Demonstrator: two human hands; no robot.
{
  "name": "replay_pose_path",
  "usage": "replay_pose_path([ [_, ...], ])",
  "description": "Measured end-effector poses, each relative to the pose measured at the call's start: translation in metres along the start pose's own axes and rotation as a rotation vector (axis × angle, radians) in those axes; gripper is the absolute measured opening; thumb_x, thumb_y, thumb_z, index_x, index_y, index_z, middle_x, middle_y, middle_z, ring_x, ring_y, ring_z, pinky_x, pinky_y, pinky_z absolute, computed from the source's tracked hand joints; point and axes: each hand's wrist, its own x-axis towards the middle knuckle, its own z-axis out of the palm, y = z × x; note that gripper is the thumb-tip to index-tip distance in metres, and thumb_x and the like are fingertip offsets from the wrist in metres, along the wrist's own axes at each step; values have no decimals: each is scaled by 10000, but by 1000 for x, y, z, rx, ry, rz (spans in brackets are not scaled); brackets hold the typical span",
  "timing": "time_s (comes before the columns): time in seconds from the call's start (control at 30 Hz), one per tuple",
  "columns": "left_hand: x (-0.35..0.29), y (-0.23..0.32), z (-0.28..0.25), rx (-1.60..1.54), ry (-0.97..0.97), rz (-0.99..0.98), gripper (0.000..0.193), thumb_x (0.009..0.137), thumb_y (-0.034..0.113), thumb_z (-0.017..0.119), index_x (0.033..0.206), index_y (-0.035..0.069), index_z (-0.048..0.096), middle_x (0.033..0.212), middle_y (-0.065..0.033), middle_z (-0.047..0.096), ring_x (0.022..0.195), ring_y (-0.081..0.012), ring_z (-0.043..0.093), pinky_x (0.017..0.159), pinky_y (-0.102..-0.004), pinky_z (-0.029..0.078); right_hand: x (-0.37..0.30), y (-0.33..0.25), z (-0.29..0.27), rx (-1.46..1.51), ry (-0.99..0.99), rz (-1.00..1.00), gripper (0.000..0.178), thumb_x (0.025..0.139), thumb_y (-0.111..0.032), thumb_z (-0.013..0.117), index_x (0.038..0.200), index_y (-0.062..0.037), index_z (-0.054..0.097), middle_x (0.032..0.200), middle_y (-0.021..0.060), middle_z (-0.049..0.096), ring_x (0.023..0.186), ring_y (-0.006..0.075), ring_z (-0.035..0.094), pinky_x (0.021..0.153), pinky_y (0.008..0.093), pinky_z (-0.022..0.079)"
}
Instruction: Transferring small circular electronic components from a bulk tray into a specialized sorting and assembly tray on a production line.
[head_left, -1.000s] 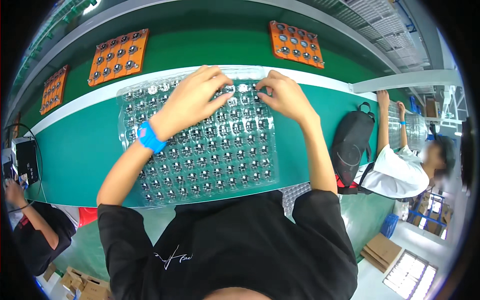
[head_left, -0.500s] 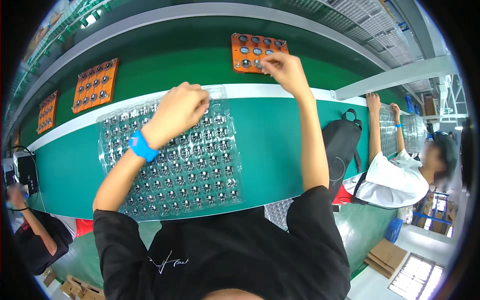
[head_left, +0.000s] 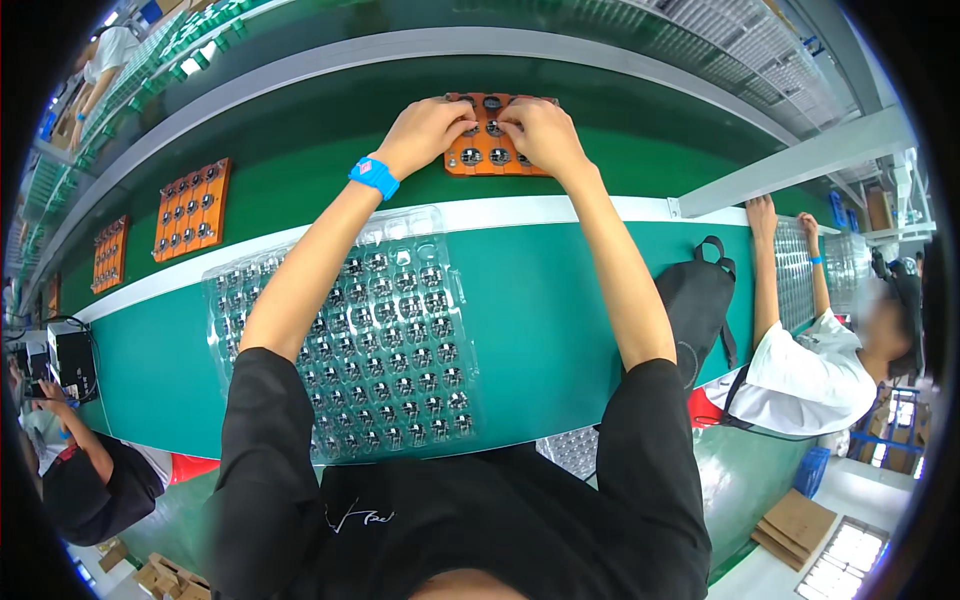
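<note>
Both of my hands are over an orange fixture plate (head_left: 486,173) on the green belt beyond the table. It carries rows of small round black-and-silver parts (head_left: 471,157), some hidden under my hands. My left hand (head_left: 428,132), with a blue wristband, bends in from the plate's left side, fingertips pinched over it. From the right, my right hand (head_left: 543,137) has its fingers closed at a middle-row part (head_left: 493,128). What either pinch holds is too small to tell. Below my left forearm lies a clear plastic blister tray (head_left: 398,226), its pockets mostly filled with small black-and-silver pieces.
More orange plates (head_left: 193,210) with parts stand along the belt at left. A black bag (head_left: 695,300) lies on the table to the right. Beyond it, a co-worker in white (head_left: 805,375) reaches over another tray. A slanting white beam (head_left: 780,175) crosses at upper right.
My left hand has moved from above the blister tray up to the orange plate. My right hand stays at the plate, with its fingers now on the middle row. The view has shifted slightly.
</note>
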Motion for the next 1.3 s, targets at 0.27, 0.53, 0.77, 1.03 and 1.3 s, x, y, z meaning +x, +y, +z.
replay_pose_path([
  [0.27, 1, -10, 0, 175, -6, 102, 101, 956, 159, 667, 992, 74, 708, 881, -148, 718, 821, -360, 680, 755, -452, 548, 5, -1, 11, -119, -38, -23, 130, 886, -151, 699, 908, -45, 772, 1006, 79, 702, 995, 300, 678, 869, 439, 543],
  [0.53, -3, -9, 1, 369, -56, 107, 110, 959, 220, 671, 936, 123, 718, 810, -109, 711, 796, -314, 685, 871, -452, 473, 13, -7, 12, -68, -114, 22, 109, 838, -110, 702, 875, -68, 796, 1014, 108, 705, 989, 331, 686, 863, 470, 565],
  [0.77, -18, -12, -1, 405, -8, 4, 164, 969, 275, 682, 1011, 120, 717, 1027, -94, 690, 1050, -304, 640, 916, -466, 468, 25, -18, 22, -261, -209, -51, 151, 846, -160, 725, 954, -82, 796, 1126, 113, 704, 1111, 340, 651, 941, 459, 559],
  [1.03, -99, 33, -92, -67, 96, -102, 202, 975, 206, 690, 1058, 22, 684, 1031, -133, 646, 930, -304, 652, 797, -382, 528, -14, -84, -14, 149, -132, -93, 180, 869, -213, 744, 996, -86, 755, 1031, 92, 685, 1061, 311, 644, 860, 426, 535],
  [1.3, -186, 90, -96, 23, -236, -229, 139, 856, 69, 724, 965, 5, 665, 1015, -155, 583, 982, -350, 608, 857, -443, 513, -65, -167, 19, 172, -437, -256, 136, 847, -187, 732, 902, -65, 753, 935, 114, 658, 949, 310, 664, 804, 452, 539],
])
